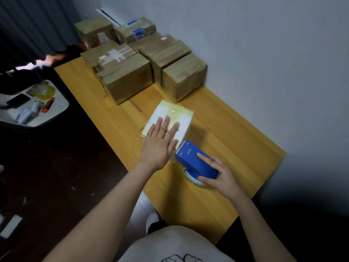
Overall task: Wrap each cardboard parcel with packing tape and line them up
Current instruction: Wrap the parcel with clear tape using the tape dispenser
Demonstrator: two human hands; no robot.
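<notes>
The left hand (pixel 159 143) lies flat, fingers straight, on the pale parcel (pixel 170 121). Just beside it, the right hand (pixel 220 176) grips the blue tape dispenser (pixel 194 161).

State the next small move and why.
Probably twist the tape dispenser to cut free: the right hand holds its toothed edge at the near edge of the parcel, and the left hand presses flat on top.

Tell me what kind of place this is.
Likely a small home packing corner: taped cardboard parcels are grouped at the far end of a wooden table, and the right hand holds a blue tape dispenser.
</notes>
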